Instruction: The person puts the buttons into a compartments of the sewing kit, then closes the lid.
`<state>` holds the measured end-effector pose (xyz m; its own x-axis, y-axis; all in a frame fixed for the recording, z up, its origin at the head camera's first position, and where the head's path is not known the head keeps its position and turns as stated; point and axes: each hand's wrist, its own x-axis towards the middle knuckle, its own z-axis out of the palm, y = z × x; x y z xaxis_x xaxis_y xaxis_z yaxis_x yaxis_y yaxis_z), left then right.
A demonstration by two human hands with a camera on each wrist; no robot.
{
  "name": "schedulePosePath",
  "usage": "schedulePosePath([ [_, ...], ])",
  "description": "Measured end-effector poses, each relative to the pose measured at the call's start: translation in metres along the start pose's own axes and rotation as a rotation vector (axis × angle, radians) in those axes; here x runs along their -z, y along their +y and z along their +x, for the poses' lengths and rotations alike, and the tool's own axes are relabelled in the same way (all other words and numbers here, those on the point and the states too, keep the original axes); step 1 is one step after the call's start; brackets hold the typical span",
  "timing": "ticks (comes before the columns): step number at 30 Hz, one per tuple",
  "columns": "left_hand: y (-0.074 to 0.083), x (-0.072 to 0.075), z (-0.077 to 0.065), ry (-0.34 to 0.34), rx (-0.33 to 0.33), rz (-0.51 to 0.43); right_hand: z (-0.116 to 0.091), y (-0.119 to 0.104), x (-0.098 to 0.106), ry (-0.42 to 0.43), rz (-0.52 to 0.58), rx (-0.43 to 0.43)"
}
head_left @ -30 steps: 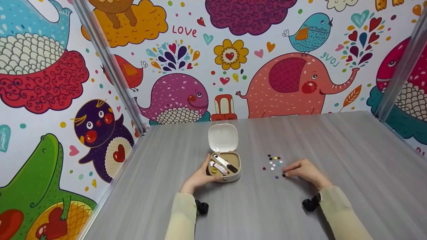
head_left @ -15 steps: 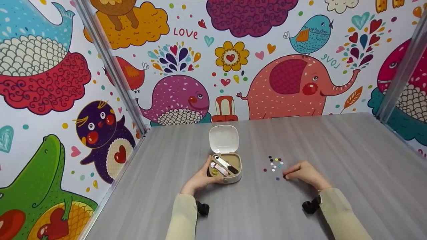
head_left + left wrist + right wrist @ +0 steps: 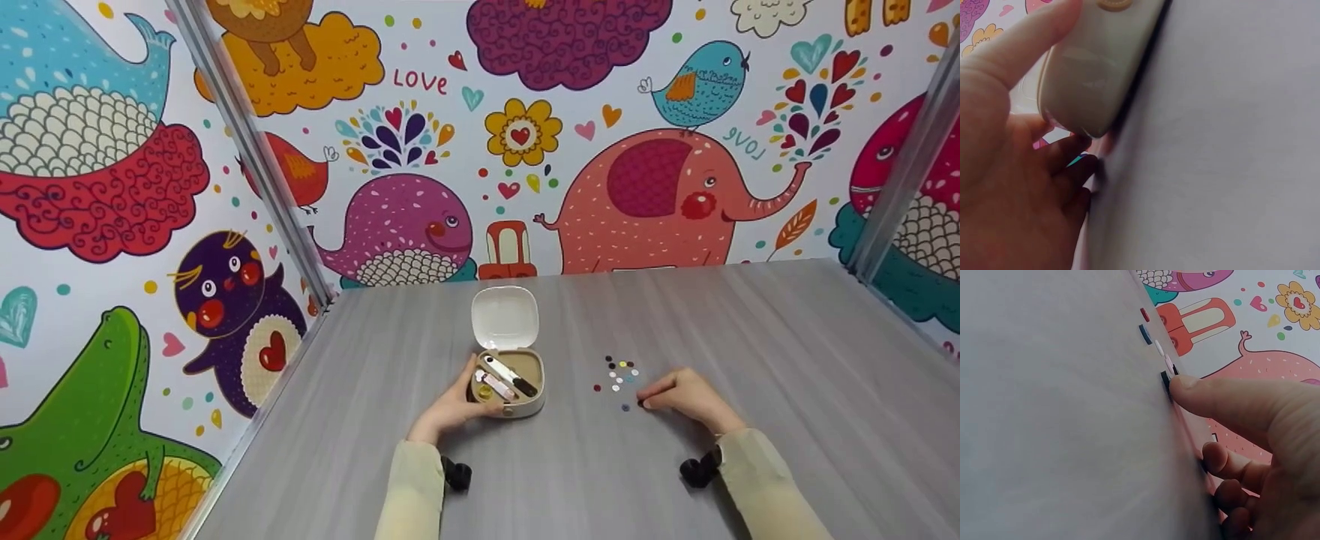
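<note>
At the table's middle stands a small cream box [image 3: 531, 407] with its white lid [image 3: 505, 319] raised. My left hand [image 3: 450, 405] grips its left side, the thumb along the front wall and the fingers around the side. Inside lie a white-and-black slim tool [image 3: 511, 375], a pinkish-white small item [image 3: 495, 384] and a yellowish round piece [image 3: 484, 391]. To the right, my right hand [image 3: 694, 395] pinches a small black button [image 3: 1166, 382] at the tabletop. The right wrist view shows the thumb against its edge; the index fingertip is hidden there.
Several loose buttons [image 3: 616, 388] in white, black, yellow and red lie left of the right hand, a blue button [image 3: 625, 408] closest to it. The grey table [image 3: 570, 480] ends at printed cartoon walls [image 3: 420, 150] behind and at both sides.
The head view has tilted slightly, so everything sits a little lower in it. Both hands stay in place, the left on the box and the right at the black button.
</note>
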<state>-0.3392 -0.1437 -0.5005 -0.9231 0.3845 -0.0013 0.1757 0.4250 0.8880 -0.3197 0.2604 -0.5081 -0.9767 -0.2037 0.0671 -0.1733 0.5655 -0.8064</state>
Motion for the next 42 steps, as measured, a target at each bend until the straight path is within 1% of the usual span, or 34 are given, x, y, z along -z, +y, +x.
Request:
schedulePosePath([
  [7, 0.0026, 0.0004, -0.0016, -0.003, -0.023, -0.02, 0.0003, 0.0001, 0.0016, -0.041, 0.024, 0.031],
  [12, 0.0027, -0.0002, -0.0022, -0.007, -0.023, -0.033, -0.0011, -0.001, 0.0014, -0.063, 0.022, 0.006],
  [18, -0.001, -0.0007, -0.0016, -0.003, -0.018, -0.042, -0.0007, -0.0024, -0.0007, -0.053, 0.012, 0.024],
  [23, -0.0028, -0.0013, -0.0014, -0.017, -0.022, -0.067, -0.0013, -0.0026, -0.003, -0.042, 0.031, 0.004],
  [26, -0.0017, -0.0008, -0.0012, -0.013, -0.021, -0.057, -0.0006, -0.0031, -0.0032, -0.022, 0.027, -0.018],
  [30, -0.0002, 0.0, -0.0016, -0.01, -0.007, -0.037, 0.0005, -0.0042, -0.0011, -0.027, 0.024, -0.023],
  [36, 0.0001, 0.001, -0.0003, 0.001, 0.001, -0.038, 0.0009, -0.0044, 0.0005, -0.026, 0.008, -0.035],
  [40, -0.0003, 0.0001, -0.0006, -0.002, 0.006, -0.028, -0.0006, -0.0021, 0.0008, -0.032, -0.01, -0.031],
  [42, -0.0004, -0.0004, -0.0012, 0.0, 0.003, -0.028, -0.001, -0.0009, 0.0007, -0.038, -0.002, -0.022],
])
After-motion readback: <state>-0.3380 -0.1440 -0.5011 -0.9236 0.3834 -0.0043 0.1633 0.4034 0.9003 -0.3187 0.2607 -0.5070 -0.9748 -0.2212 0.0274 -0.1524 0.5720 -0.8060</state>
